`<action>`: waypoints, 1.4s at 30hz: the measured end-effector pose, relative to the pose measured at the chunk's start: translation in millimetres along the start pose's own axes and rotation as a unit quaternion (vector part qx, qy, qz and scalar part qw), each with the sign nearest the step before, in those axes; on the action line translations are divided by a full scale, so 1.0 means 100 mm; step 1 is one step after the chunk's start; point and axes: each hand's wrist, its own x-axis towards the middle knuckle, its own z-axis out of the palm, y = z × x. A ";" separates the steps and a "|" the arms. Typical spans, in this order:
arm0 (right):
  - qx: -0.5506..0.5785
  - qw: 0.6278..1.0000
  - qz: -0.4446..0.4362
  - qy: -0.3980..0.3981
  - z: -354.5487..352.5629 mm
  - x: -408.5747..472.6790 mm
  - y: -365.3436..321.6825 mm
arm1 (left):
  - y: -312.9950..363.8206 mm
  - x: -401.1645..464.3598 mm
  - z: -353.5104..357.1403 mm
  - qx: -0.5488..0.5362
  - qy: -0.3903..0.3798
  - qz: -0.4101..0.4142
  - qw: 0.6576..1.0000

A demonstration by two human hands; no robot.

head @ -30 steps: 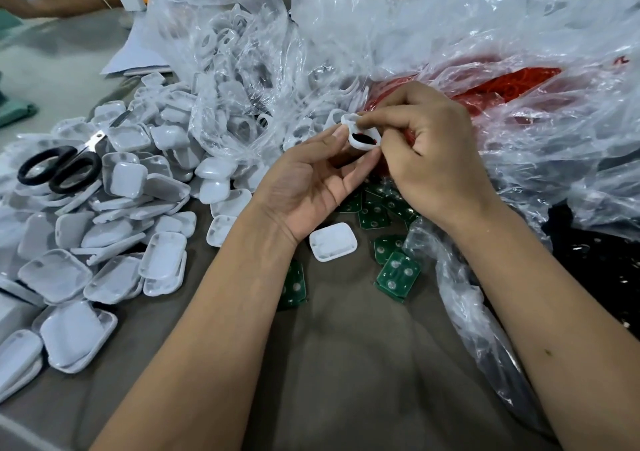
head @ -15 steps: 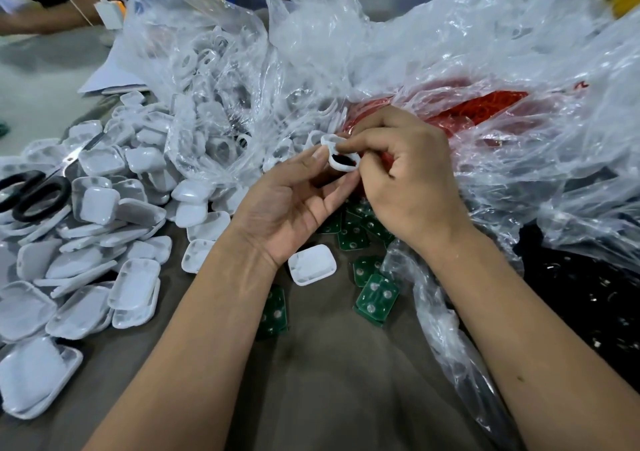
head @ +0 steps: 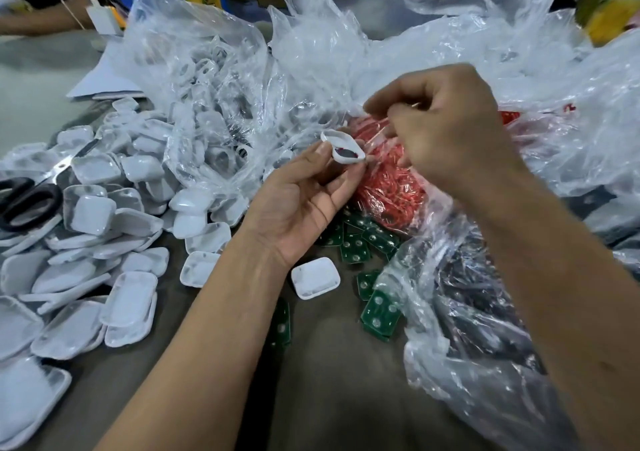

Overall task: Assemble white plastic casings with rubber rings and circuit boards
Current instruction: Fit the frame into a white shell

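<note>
The left hand [head: 298,205] pinches a white casing [head: 343,147] between thumb and fingertips, holding it just in front of the bag of red rubber rings [head: 388,187]. The right hand [head: 446,128] hovers over that bag with fingers curled (whether they hold a ring cannot be told). Green circuit boards [head: 379,312] lie on the tabletop [head: 329,398] below the bag, beside a loose casing [head: 315,277].

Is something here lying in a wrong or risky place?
Yes: black-handled scissors lie on top of the loose white casings at the far left, blade partly buried among them. Easy to grab by mistake.
</note>
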 end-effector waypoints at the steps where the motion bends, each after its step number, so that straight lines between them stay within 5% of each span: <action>1: -0.017 1.000 0.009 0.007 -0.08 0.09 -0.06 | 0.01 0.00 0.00 -0.008 -0.002 0.000 1.000; 4: -0.183 0.983 0.024 -0.003 -0.09 0.58 -0.22 | 0.04 -0.01 -0.01 -0.031 0.001 -0.009 0.999; 9: -0.395 0.903 -0.014 -0.170 0.37 1.19 -0.04 | 0.03 -0.03 0.01 -0.036 0.002 -0.012 0.999; 16: -0.491 0.850 -0.071 -0.178 0.64 1.42 0.27 | 0.05 -0.02 0.01 -0.033 0.004 -0.013 0.999; 24: -0.454 0.858 -0.099 -0.217 0.39 1.44 0.16 | 0.04 -0.03 -0.02 -0.013 -0.001 0.001 1.000; 34: -0.313 0.939 -0.052 -0.130 0.08 1.37 0.14 | 0.03 -0.02 -0.03 -0.012 -0.004 0.006 1.000; 42: 0.041 0.991 0.118 0.038 0.06 0.85 0.23 | 0.02 -0.03 0.00 -0.016 -0.001 0.013 1.000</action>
